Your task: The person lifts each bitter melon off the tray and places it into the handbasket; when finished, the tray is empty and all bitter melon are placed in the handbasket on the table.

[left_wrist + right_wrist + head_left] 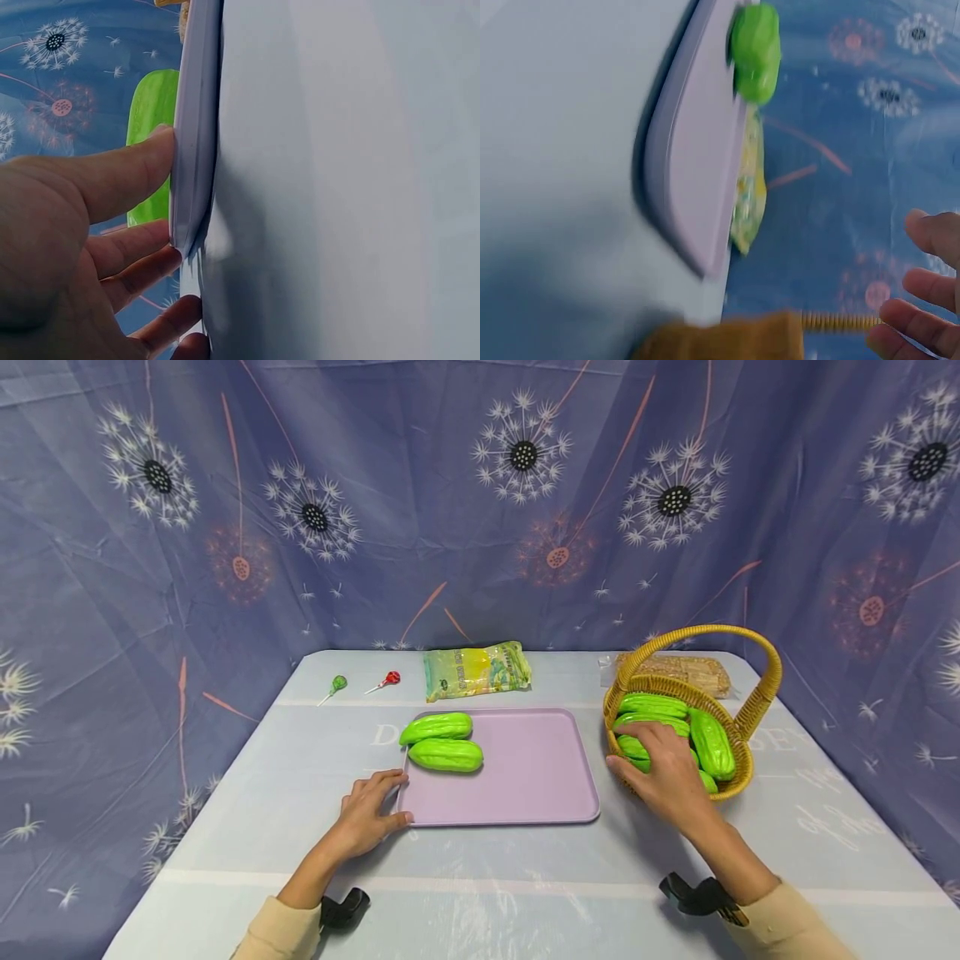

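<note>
A lilac tray [525, 777] lies mid-table with two green gourds [437, 727] [446, 755] at its left end. My left hand [390, 793] rests at the tray's front left corner. Its straight fingers [142, 169] touch the tray rim [193, 150], and a gourd [150, 105] shows behind it. To the right stands a yellow woven basket [742, 777] holding several green gourds [712, 743]. My right hand [645, 747] reaches into it and lies over the gourds. In the right wrist view its fingers [922, 300] are spread and loosely bent, with nothing between them.
Two lollipops [337, 684] [392, 678] and a yellow-green packet [476, 670] lie behind the tray. A brown packet [690, 672] sits behind the basket. Black clamps [345, 908] [693, 893] sit by the wrists near the table's front edge. A blue dandelion curtain surrounds the table.
</note>
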A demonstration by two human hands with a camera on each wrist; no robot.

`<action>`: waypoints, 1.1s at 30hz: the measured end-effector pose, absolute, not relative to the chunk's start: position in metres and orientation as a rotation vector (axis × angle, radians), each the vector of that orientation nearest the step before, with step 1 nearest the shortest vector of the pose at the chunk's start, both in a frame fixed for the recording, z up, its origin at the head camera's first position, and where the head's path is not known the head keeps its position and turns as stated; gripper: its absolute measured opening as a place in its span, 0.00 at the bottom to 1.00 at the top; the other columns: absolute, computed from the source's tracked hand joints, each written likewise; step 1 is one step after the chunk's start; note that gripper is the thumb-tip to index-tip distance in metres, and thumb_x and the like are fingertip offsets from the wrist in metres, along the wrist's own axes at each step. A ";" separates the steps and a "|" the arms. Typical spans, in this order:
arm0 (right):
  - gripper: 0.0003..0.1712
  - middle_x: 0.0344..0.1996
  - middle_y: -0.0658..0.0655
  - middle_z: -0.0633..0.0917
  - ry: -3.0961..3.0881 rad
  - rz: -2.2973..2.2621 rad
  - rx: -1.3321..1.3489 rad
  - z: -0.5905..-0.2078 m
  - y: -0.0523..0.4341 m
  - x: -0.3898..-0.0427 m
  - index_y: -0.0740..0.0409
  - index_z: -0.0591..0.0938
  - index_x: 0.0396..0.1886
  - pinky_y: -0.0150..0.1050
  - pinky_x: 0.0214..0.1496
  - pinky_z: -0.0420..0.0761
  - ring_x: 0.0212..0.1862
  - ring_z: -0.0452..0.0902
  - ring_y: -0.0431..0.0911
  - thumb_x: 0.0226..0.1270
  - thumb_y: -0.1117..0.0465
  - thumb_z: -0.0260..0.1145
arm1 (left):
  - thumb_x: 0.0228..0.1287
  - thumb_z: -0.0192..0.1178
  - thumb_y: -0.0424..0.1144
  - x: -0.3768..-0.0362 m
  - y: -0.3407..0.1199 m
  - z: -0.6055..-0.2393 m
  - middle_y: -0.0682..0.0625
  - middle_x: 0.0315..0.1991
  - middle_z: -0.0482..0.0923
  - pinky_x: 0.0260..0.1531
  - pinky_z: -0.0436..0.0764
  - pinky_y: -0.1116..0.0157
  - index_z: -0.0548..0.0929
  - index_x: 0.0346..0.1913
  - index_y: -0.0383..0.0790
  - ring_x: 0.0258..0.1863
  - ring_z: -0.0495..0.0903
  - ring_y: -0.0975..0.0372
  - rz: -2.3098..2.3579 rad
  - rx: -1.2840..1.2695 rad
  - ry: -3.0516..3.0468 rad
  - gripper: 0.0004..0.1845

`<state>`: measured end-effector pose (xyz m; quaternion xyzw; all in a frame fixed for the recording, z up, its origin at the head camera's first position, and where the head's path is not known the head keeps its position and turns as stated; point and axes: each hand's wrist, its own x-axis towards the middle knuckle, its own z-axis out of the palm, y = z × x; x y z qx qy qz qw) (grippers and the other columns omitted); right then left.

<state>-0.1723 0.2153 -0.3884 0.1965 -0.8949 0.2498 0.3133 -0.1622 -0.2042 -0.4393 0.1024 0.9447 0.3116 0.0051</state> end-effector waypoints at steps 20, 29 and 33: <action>0.26 0.44 0.53 0.82 -2.465 0.805 0.763 -0.405 0.108 -0.196 0.55 0.81 0.49 0.45 0.48 0.73 0.48 0.75 0.48 0.48 0.54 0.75 | 0.54 0.67 0.44 -0.161 -0.203 -0.438 0.45 0.66 0.68 0.50 0.60 0.49 0.74 0.61 0.40 0.61 0.63 0.47 0.966 0.317 2.959 0.30; 0.28 0.47 0.53 0.81 -2.639 0.872 0.767 -0.411 0.074 -0.210 0.54 0.79 0.54 0.44 0.45 0.74 0.49 0.74 0.47 0.53 0.53 0.73 | 0.54 0.67 0.43 -0.161 -0.203 -0.438 0.45 0.66 0.68 0.50 0.60 0.48 0.74 0.61 0.39 0.61 0.63 0.46 0.984 0.318 2.953 0.30; 0.28 0.48 0.55 0.80 -2.671 0.898 0.794 -0.415 0.063 -0.217 0.56 0.78 0.55 0.44 0.47 0.75 0.49 0.74 0.47 0.54 0.52 0.72 | 0.54 0.67 0.43 -0.161 -0.203 -0.439 0.45 0.66 0.68 0.51 0.59 0.48 0.74 0.61 0.39 0.61 0.63 0.46 0.991 0.319 2.954 0.30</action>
